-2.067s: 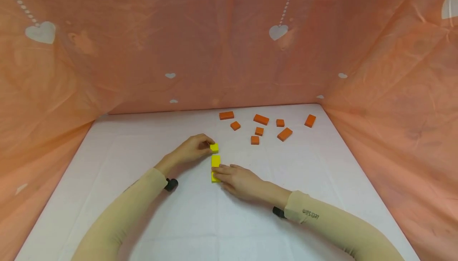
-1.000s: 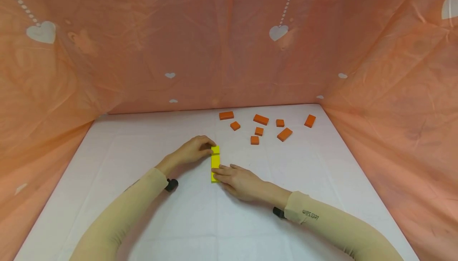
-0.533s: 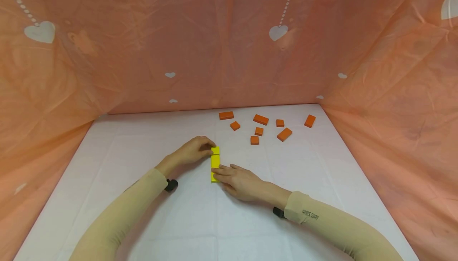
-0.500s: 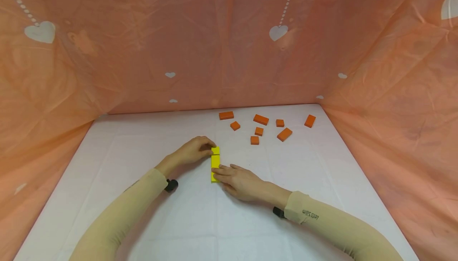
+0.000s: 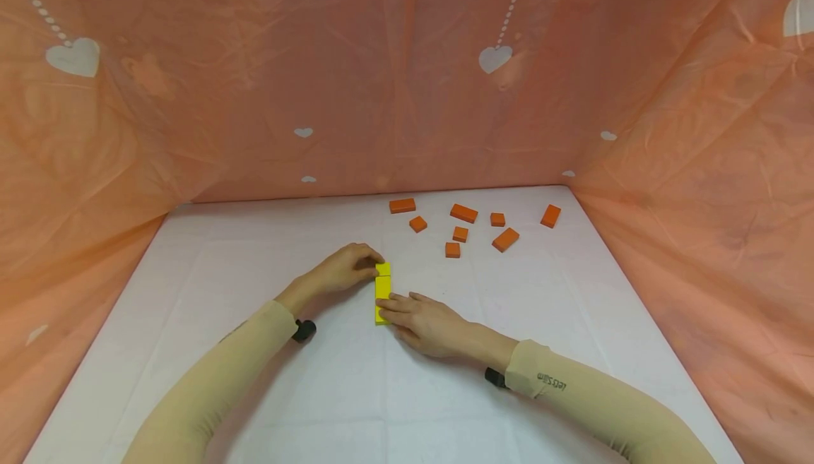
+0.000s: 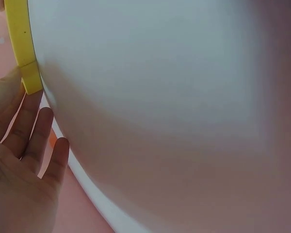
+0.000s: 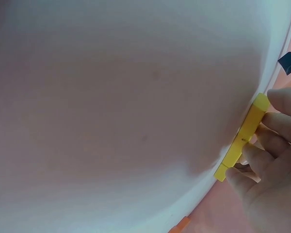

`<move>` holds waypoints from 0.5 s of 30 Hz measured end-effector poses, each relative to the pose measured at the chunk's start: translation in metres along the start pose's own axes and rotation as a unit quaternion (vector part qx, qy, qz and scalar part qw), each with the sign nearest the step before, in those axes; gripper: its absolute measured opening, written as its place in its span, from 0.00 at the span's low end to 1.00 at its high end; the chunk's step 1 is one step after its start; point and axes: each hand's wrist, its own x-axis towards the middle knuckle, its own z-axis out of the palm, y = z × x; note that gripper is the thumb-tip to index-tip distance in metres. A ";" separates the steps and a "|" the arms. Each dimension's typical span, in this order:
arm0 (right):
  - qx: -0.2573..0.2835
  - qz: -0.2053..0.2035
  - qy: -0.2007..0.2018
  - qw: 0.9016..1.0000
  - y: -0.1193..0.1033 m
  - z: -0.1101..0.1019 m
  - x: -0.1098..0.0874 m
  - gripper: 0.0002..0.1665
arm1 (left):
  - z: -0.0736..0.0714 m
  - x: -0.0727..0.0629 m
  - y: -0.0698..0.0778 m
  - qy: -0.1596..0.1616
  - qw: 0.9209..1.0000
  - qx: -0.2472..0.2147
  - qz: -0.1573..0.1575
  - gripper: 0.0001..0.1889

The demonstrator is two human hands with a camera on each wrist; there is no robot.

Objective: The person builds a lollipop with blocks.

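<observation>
A narrow row of yellow blocks (image 5: 383, 286) lies on the white table, running away from the person. My left hand (image 5: 343, 267) pinches the small yellow block (image 5: 384, 268) at the row's far end, which meets its neighbour with only a thin seam in the left wrist view. My right hand (image 5: 432, 324) lays its nearly straight fingers across the near part of the row and partly hides it. In the right wrist view, several fingertips (image 7: 240, 179) touch along the side of the yellow row.
Loose orange blocks lie farther back, among them a small square one (image 5: 452, 250), an oblong one (image 5: 506, 239) and another oblong (image 5: 402, 206) near the rear edge. A pink curtain (image 5: 407, 97) with white hearts encloses the table (image 5: 305, 393) at the back and sides.
The gap between the small yellow block and the row has closed, as my left hand brought the block slightly nearer and rightward. My right hand has stayed almost still.
</observation>
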 end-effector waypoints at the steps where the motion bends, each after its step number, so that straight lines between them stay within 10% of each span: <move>1: 0.001 0.000 0.000 1.000 0.000 0.000 0.000 0.27 | 0.000 0.000 0.000 0.001 1.000 0.001 0.001 0.15; 15: -0.001 -0.001 0.001 1.000 0.000 0.001 0.000 0.27 | 0.001 -0.001 -0.002 -0.001 1.000 0.002 0.002 0.15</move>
